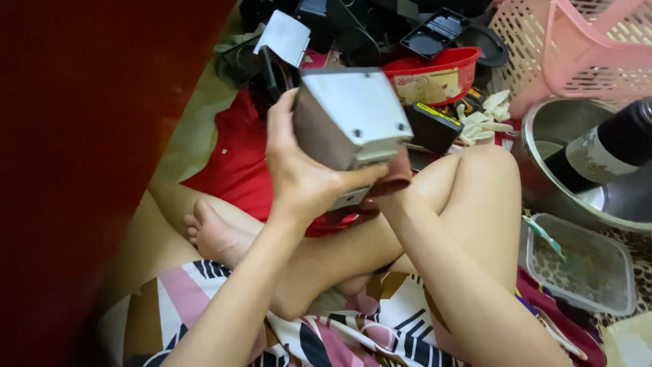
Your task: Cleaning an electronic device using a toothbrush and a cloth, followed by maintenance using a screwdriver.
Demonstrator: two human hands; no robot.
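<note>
My left hand (pixel 299 173) grips a silver metal box-shaped part (pixel 353 112) from its left side and underside, holding it up over my crossed legs. The part shows flat faces with small screws. My right hand is mostly hidden behind the part; only its forearm (pixel 435 251) shows, rising to where a reddish-brown piece of sandpaper or cloth (pixel 394 178) presses against the part's lower right edge.
I sit on the floor beside a dark red panel (pixel 81 136). Ahead lie a red cloth (pixel 234 166), black plastic parts (pixel 435 30), a red bowl (pixel 435 71), white gloves (pixel 483 117), a pink basket (pixel 584 47), a steel basin (pixel 543 183) holding a dark bottle (pixel 604 146), and a clear tub (pixel 581 261).
</note>
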